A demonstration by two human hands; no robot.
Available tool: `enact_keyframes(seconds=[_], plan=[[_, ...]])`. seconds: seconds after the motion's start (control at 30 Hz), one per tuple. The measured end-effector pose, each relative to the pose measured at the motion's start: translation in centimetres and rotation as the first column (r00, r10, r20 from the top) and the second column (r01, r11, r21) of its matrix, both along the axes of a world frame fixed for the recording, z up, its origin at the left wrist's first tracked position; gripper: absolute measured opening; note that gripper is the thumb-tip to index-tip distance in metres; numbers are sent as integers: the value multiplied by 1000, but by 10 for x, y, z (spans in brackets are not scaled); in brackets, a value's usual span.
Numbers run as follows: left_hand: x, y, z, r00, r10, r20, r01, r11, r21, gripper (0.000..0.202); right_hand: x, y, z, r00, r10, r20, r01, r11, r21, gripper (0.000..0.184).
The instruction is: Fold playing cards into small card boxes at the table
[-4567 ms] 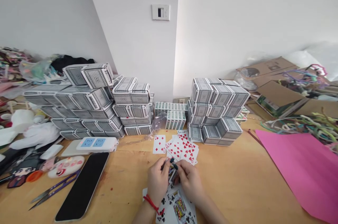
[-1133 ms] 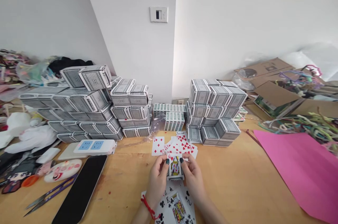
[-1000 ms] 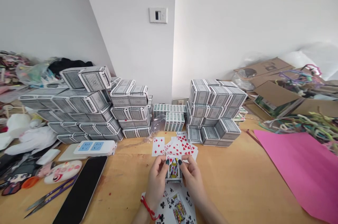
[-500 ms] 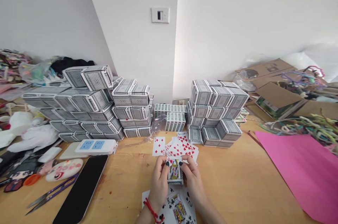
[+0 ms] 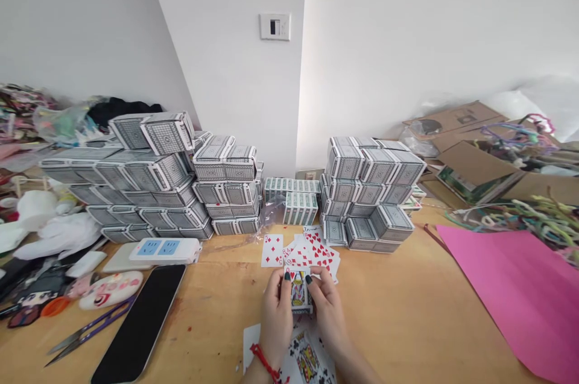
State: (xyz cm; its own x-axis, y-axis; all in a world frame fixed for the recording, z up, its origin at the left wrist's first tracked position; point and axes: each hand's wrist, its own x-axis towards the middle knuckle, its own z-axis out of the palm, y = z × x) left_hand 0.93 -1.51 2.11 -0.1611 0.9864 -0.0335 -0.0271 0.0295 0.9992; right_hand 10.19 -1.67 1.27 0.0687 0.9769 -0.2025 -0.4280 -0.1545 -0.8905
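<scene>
A face-up queen of hearts [image 5: 299,292], its lower edge patterned (perhaps a folded flap), is held with red-suited cards [image 5: 318,252] beyond and club cards [image 5: 307,360] nearer

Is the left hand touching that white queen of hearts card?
Touching. In the head view, the left hand rests its thumb over the left edge of the card.

The queen of hearts [image 5: 299,289] bears a "Q" above a red heart in its corner. Beyond it and to its left, the five of diamonds [image 5: 272,251] shows a "5". Directly beyond the queen, overlapping red-suit cards [image 5: 312,251] show "8", "4" and "6". Nearer than the queen, a king card [image 5: 306,358] carries a black club sign.
</scene>
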Motion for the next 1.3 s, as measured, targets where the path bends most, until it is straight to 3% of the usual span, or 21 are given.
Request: enact_keyframes(seconds=[0.37,0.57,0.8,1.07,1.3], plan=[[0,-6,6,996,-62,66,57,996,71,13,-2,-2,7,993,30,-112,-35,999,-40,19],[-4,-5,8,997,-73,1,72,992,102,14,-2,-2,4,982,53,-182,-66,996,-64,18],[-8,-2,8,994,-95,-53,100,990,99,13,1,1,2,985,15,-169,-29,996,-81,17],[-11,3,4,988,-151,38,148,987,66,12,3,2,4,980,87,-178,-91,996,-12,17],[-13,4,2,991,-127,32,124,990,71,11,5,3,-1,973,113,-203,-120,992,-26,18]])
